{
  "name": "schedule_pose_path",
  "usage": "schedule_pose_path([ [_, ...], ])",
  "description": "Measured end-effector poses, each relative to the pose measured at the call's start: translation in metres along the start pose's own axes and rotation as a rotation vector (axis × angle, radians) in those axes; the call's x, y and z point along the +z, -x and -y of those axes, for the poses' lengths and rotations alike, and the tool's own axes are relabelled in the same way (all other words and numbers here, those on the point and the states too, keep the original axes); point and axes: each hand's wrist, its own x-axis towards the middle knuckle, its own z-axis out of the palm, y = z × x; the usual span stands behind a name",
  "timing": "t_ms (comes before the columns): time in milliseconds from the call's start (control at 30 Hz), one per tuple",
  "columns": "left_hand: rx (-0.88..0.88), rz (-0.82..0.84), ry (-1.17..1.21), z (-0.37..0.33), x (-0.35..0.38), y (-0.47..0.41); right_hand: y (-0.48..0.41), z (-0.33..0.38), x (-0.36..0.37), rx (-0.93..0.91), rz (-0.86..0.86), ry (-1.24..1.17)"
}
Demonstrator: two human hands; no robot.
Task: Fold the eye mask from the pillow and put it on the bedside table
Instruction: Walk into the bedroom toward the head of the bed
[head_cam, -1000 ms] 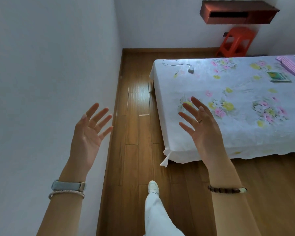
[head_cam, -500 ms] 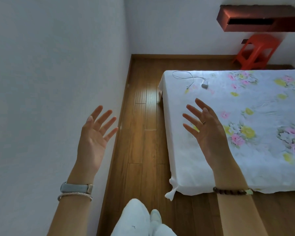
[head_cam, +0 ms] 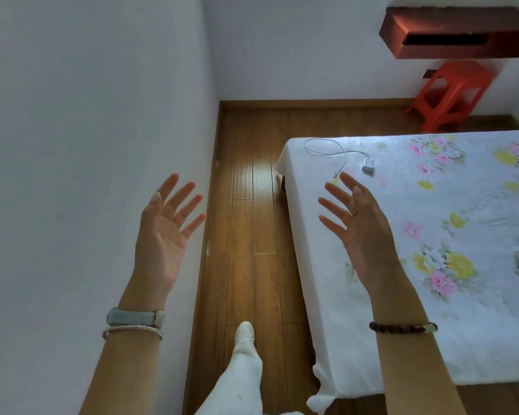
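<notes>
Both hands are hanging raised in mid-frame with fingers spread wide, holding nothing: the left hand (head_cam: 165,232) before the white wall (head_cam: 87,130), the right hand (head_cam: 358,226) over the bed (head_cam: 432,339) edge. A white cable (head_cam: 327,148) and charger (head_cam: 368,166) are lying on the floral sheet. The eye mask is not showing anywhere in frame.

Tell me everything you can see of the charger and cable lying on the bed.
The charger is a small white block plug, lying flat on the floral bedsheet near the bed's far left corner. Its thin white cable runs off to the left, curls into one loose loop, then trails back toward the right hand, ending loose. Nothing touches it except the sheet; it is plugged into nothing visible.
</notes>
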Motion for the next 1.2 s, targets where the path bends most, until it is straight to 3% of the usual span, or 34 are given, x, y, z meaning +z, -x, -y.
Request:
schedule_pose_path([
  [500,-0.084,0.022,0.03,0.005,0.01,-0.203,-0.177,-0.004,0.025,0.021,-0.091,-0.017],
  [1200,-0.005,0.014,0.003,0.013,0.097,-0.505,-0.505,0.032,-0.001,0.02,-0.041,0.009],
])
